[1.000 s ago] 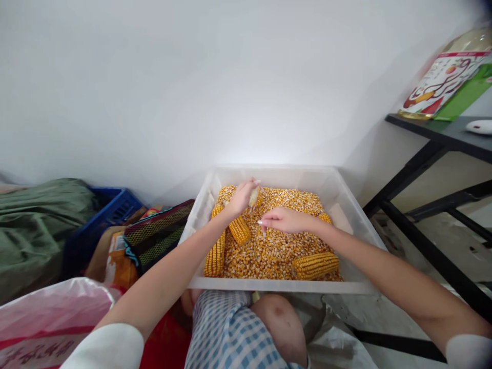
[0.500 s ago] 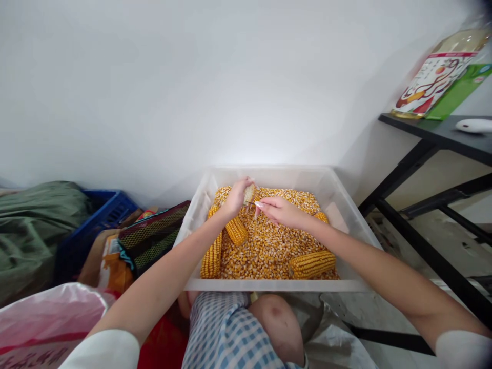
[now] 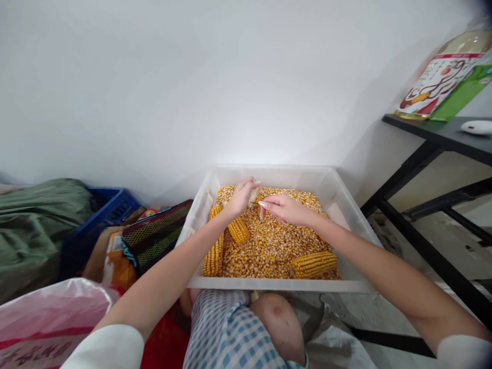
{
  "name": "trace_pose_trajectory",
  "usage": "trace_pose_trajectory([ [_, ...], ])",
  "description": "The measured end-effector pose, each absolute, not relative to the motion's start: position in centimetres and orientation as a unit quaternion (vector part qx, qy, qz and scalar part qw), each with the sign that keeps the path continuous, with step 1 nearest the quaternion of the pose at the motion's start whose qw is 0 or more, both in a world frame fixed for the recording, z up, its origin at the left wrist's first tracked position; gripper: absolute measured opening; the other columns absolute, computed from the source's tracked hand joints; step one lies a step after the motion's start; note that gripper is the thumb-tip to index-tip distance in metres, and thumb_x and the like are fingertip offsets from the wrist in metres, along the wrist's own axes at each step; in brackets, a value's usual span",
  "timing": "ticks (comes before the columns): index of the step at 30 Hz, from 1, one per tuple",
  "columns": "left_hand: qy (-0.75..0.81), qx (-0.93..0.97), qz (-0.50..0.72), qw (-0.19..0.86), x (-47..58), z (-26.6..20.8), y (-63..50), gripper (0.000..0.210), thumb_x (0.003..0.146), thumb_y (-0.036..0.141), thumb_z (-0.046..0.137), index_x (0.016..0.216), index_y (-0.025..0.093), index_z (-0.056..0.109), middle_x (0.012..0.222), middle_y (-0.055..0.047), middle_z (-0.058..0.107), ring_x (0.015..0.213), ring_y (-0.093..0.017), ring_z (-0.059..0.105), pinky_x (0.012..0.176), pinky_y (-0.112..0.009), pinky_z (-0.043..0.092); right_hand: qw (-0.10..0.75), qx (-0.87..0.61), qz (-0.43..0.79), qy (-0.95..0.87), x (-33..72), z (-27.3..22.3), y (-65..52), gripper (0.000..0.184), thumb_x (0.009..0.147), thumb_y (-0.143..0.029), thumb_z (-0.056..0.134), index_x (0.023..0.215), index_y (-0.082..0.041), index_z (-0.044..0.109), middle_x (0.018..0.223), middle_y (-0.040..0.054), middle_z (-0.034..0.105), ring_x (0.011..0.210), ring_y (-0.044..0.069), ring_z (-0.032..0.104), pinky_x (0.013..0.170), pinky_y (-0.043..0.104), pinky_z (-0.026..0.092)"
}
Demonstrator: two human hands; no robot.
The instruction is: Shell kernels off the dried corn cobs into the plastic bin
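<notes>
My left hand is closed around a pale, mostly stripped corn cob above the far part of a translucent plastic bin. My right hand pinches a thin dark pointed tool, its tip close to the cob; its exact kind is too small to tell. Loose corn kernels fill the bin beneath both hands. Whole yellow ears lie on the kernels: one ear below my left wrist, another ear along the left wall, and a third ear at the near right.
A black shelf frame at the right carries a bottle and a green carton. Left of the bin are a mesh bag, a blue crate and a pink-white plastic bag. A white wall rises behind.
The view has shifted slightly. My left hand has turned a little around the cob, its fingers covering more of it. My right hand keeps the tool beside the cob.
</notes>
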State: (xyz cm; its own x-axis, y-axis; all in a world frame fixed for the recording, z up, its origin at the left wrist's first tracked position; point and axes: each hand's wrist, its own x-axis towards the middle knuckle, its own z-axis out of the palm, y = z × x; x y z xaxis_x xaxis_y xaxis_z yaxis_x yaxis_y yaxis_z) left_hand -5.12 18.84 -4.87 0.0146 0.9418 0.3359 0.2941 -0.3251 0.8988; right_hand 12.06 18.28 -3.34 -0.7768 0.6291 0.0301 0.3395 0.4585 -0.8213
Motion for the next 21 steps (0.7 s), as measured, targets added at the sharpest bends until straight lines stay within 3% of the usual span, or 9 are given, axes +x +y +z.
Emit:
trace_pose_trajectory([
  [8, 0.465, 0.662, 0.487, 0.329, -4.79, -4.3, 18.32, 0.022, 0.078, 0.03, 0.043, 0.061, 0.016, 0.046, 0.059, 0.002, 0.04, 0.064, -0.012, 0.039, 0.065, -0.026, 0.032, 0.153, -0.274, 0.365, -0.876, 12.43, -2.31, 18.3, 0.034, 0.088, -0.036, 0.039, 0.08, -0.013, 0.063, 0.051, -0.0049, 0.036, 0.047, 0.008, 0.032, 0.05, 0.022, 0.026],
  [21, 0.464, 0.66, 0.49, 0.329, -4.99, -4.19, 18.35, 0.022, 0.076, 0.032, 0.044, 0.06, 0.017, 0.047, 0.056, 0.002, 0.039, 0.06, -0.011, 0.038, 0.059, -0.025, 0.031, 0.139, -0.268, 0.402, -0.864, 12.74, -2.82, 18.77, 0.035, 0.089, -0.038, 0.038, 0.081, -0.013, 0.061, 0.047, -0.0053, 0.036, 0.044, 0.007, 0.035, 0.048, 0.021, 0.028],
])
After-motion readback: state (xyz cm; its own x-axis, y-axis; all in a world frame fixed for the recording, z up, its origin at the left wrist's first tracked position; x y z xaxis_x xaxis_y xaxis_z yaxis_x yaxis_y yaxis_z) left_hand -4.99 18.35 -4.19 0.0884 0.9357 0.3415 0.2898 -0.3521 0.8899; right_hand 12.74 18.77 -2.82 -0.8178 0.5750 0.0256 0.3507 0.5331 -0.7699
